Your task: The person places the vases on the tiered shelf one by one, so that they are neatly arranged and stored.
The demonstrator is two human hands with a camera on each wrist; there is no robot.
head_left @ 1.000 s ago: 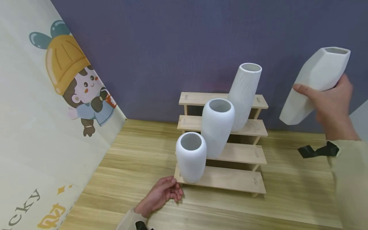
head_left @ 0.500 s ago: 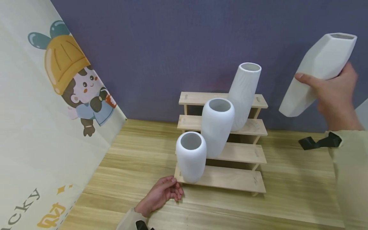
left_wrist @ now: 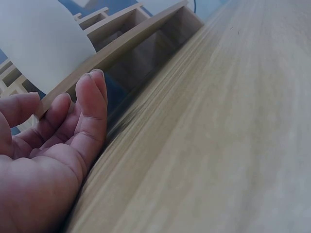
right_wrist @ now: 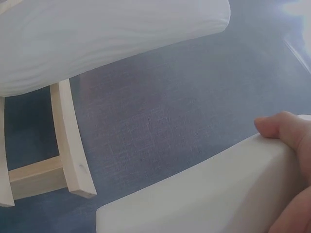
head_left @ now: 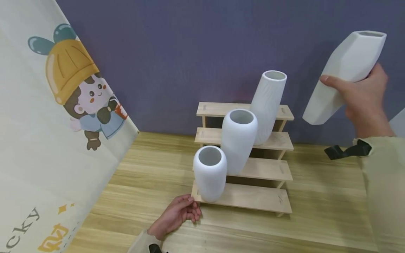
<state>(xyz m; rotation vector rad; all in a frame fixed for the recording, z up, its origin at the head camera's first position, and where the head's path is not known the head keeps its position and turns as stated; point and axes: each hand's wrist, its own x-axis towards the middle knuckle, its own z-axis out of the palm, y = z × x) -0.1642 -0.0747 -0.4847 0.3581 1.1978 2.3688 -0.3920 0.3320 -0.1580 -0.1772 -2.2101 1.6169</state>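
Observation:
My right hand [head_left: 364,93] grips a white faceted vase [head_left: 351,66] around its middle, up in the air to the right of a stepped wooden rack [head_left: 259,198]. The vase leans with its mouth up and to the right. My left hand [head_left: 180,212] pinches the front left corner of the rack's lowest step, thumb on top and fingers below, as the left wrist view shows. Three white vases stand on the rack: a short rounded one [head_left: 210,179] on the lowest step, a taller smooth one [head_left: 238,144] behind it, and a tall textured one [head_left: 269,105] farther up.
The rack stands on a wood-grain tabletop [head_left: 152,168] close to a dark blue back wall [head_left: 177,63]. A pale side panel [head_left: 28,140] with a cartoon figure [head_left: 91,95] borders the left. The top step [head_left: 218,109] reaches left of the textured vase.
My right hand has risen with the faceted vase, then shifted slightly left. My left hand has stayed at the rack's corner, and the standing vases have not moved.

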